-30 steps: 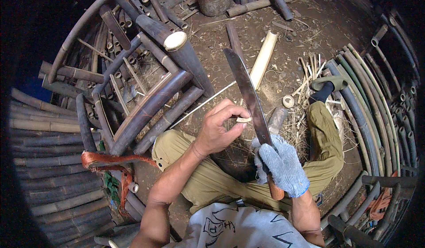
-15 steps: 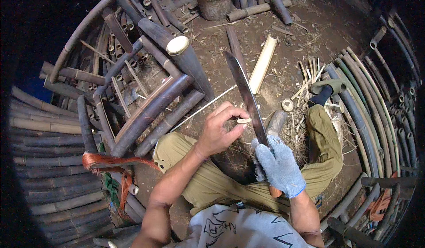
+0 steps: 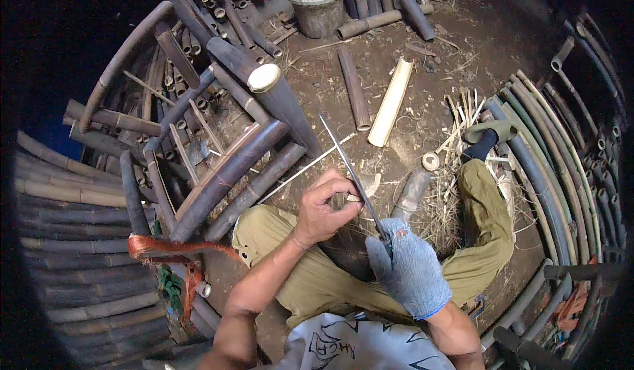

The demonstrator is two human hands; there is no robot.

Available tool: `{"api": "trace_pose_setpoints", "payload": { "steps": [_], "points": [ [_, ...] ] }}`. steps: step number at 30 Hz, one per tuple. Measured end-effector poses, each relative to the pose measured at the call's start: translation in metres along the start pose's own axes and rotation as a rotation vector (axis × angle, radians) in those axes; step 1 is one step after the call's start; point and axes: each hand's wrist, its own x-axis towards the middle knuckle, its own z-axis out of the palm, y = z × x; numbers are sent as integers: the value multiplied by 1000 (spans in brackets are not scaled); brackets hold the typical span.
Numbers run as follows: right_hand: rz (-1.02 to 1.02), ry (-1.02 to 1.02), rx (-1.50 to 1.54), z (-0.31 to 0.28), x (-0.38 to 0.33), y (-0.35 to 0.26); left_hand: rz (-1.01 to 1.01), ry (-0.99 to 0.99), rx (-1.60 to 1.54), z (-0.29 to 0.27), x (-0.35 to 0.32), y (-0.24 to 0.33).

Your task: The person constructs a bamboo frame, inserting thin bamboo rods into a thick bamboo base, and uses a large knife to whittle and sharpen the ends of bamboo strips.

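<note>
My left hand [image 3: 325,210] is closed in a pinch on a small pale bamboo piece [image 3: 354,197], beside the blade. A blue-grey knitted glove covers my right hand [image 3: 413,267], which is wrapped round the handle of a long machete [image 3: 345,154]. The blade slants up and to the left past my left fingertips and looks narrow, nearly edge-on. Just right of the blade a pale curved bamboo sliver [image 3: 373,184] shows; I cannot tell whether it joins the held piece. The machete's handle is mostly hidden by the glove.
A dark bamboo frame [image 3: 228,178] stands at the left. On the dirt floor lie a split bamboo length [image 3: 391,102], a dark bamboo piece [image 3: 354,87] and a short bamboo tube [image 3: 411,195]. A bucket [image 3: 317,10] stands at the back. Bamboo poles [image 3: 538,165] line the right.
The machete has turned from showing its flat side to nearly edge-on, its tip moving left and down. My gloved hand has rotated with it. My left hand has shifted slightly left and down.
</note>
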Motion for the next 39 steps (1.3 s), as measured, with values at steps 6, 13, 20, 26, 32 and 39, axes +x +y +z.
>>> {"api": "trace_pose_setpoints", "payload": {
  "steps": [6,13,20,26,32,39],
  "points": [
    [49,-125,202,-8,0,1,7,38,-7,8,-4,0],
    [48,12,253,7,11,12,-45,-29,29,-1,17,11],
    [-109,155,7,3,37,21,672,189,509,-50,127,151],
    [-55,64,-76,23,45,32,482,-312,620,41,118,11],
    [88,40,69,-6,73,50,76,-325,557,-14,139,64],
    [-94,283,-487,-34,107,74,76,-117,237,24,118,-13]
  ]
}}
